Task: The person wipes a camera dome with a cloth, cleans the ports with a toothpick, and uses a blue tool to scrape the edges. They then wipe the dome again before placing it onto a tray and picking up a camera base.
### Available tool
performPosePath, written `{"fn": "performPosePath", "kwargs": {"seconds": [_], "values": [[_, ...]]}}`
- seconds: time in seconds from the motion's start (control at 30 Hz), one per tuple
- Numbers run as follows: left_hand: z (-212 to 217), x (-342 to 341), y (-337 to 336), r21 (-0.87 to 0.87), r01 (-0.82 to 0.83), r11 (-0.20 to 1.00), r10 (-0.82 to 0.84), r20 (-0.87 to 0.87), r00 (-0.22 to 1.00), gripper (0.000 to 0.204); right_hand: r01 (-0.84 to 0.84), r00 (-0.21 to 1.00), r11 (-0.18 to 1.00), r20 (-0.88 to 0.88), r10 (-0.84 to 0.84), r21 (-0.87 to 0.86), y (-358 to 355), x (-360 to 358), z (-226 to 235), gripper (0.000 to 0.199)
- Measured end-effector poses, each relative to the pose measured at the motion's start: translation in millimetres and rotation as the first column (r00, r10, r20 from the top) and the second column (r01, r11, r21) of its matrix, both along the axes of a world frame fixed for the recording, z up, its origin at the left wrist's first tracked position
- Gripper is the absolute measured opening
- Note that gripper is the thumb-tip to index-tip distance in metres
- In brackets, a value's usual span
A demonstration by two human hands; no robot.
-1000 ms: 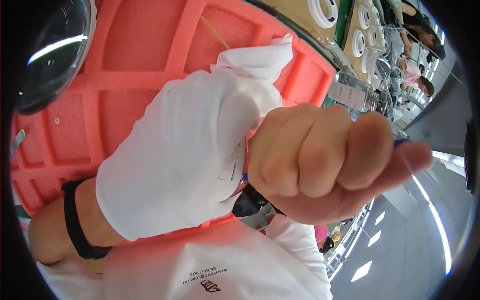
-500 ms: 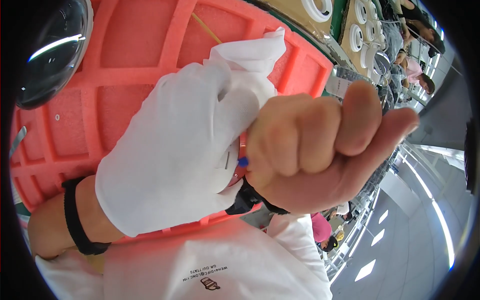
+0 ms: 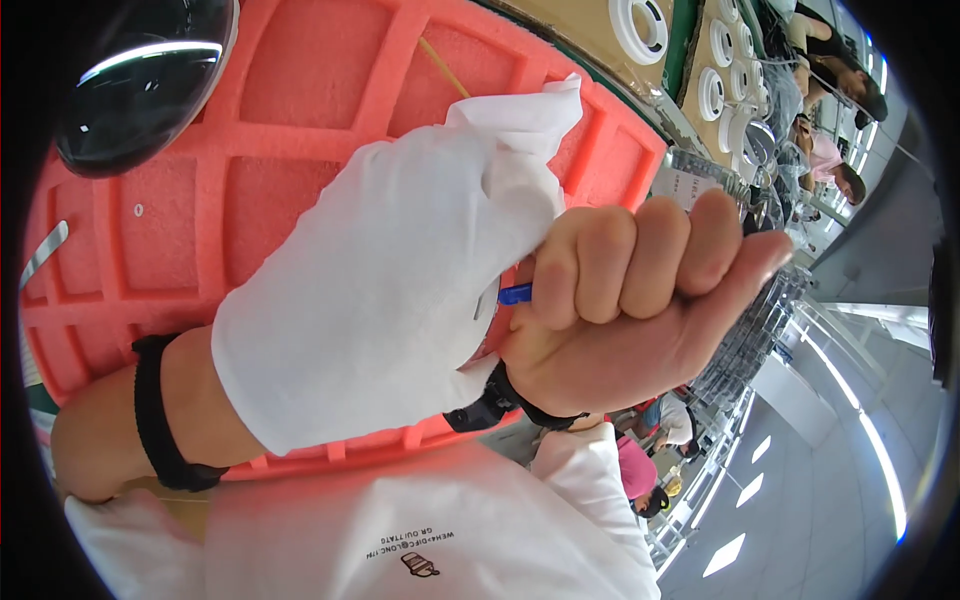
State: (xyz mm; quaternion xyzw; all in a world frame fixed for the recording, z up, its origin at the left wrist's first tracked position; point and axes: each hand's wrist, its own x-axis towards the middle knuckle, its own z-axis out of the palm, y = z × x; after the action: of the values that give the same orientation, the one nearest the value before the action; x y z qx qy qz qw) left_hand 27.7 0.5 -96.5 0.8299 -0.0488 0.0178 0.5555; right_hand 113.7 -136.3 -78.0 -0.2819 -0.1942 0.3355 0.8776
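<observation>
My left hand [image 3: 380,300] wears a white cloth glove, with a black band on the forearm. It lies over a red foam tray [image 3: 300,90] divided into square pockets. Its fingers are hidden behind my right hand, so I cannot tell what they hold. My bare right hand [image 3: 640,300] is clenched in a fist pressed against the glove, with a black strap at its wrist. A small blue tip [image 3: 515,293] sticks out of the fist toward the glove. The rest of that blue object is hidden in the fist.
A dark glass dome [image 3: 140,85] sits at the tray's upper left corner. White rings [image 3: 640,25] lie on a brown surface at the upper right. Beyond them are a clear plastic container [image 3: 700,180] and other people [image 3: 830,70]. My white shirt [image 3: 420,530] fills the bottom.
My right fist has shifted slightly left and up against the glove. The blue tip now shows more clearly. The gloved left hand has barely moved.
</observation>
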Motion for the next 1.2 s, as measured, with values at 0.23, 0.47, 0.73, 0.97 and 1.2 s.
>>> {"fn": "performPosePath", "kwargs": {"seconds": [0.23,0.47,0.73,0.97,1.2], "values": [[-3.4,0.3,3.4,0.014,0.03,0.999,-0.029,-0.018,0.999,0.059,-0.202,0.951,0.979,0.238,0.198,-0.008,21.2,-8.6,12.1,0.054],[1.0,-0.2,4.1,0.037,0.043,0.998,-0.043,-0.014,0.999,0.065,0.073,0.997,0.996,0.002,-0.073,0.044,5.7,-3.5,2.3,0.053],[-5.1,-0.1,6.5,-0.104,0.054,0.993,-0.055,-0.003,0.998,0.069,-0.025,0.997,0.968,0.061,0.041,-0.249,18.3,-19.0,25.8,0.055],[-4.4,-4.8,2.3,-0.044,-0.004,0.999,0.01,0.128,0.992,0.071,0.339,0.935,0.895,-0.002,-0.355,-0.289,16.8,-17.2,18.3,0.052],[-0.9,1.7,7.9,-0.042,0.112,0.993,-0.115,-0.064,0.991,0.072,0.204,0.968,0.962,-0.109,-0.225,-0.182,20.6,-27.4,22.8,0.055]]}}
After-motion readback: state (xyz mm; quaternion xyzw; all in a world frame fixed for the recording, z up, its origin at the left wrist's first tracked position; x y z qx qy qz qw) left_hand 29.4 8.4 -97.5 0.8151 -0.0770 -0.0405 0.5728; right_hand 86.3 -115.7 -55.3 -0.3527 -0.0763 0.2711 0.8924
